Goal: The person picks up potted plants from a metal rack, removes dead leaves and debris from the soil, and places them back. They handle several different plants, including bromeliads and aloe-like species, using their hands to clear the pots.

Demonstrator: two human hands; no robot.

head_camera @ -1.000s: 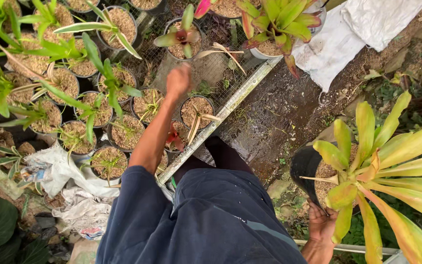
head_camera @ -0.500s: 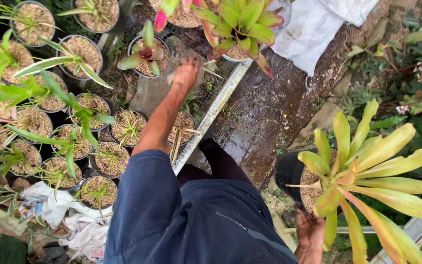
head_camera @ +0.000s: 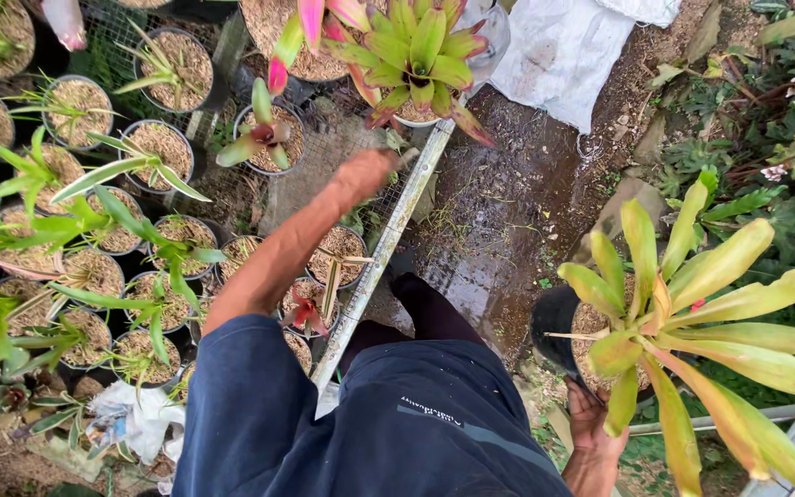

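Note:
My left hand stretches forward over a wire-mesh bench, fingers curled, near the metal edge rail and just below a large green-and-red bromeliad in a pot. Nothing shows in that hand, but it is blurred. My right hand grips the rim of a black pot that carries a big yellow-green bromeliad, held low at my right side. A small pot with a green and pink plant stands left of my left hand.
Several black pots of husk with young green plants crowd the bench at left. A white sack lies on wet, dark ground at the top. Weeds and leafy plants fill the right side. Crumpled white plastic lies at the bottom left.
My left arm has reached farther forward and to the right, toward the large bromeliad at the top. The view has tilted forward. My right hand keeps hold of the black pot.

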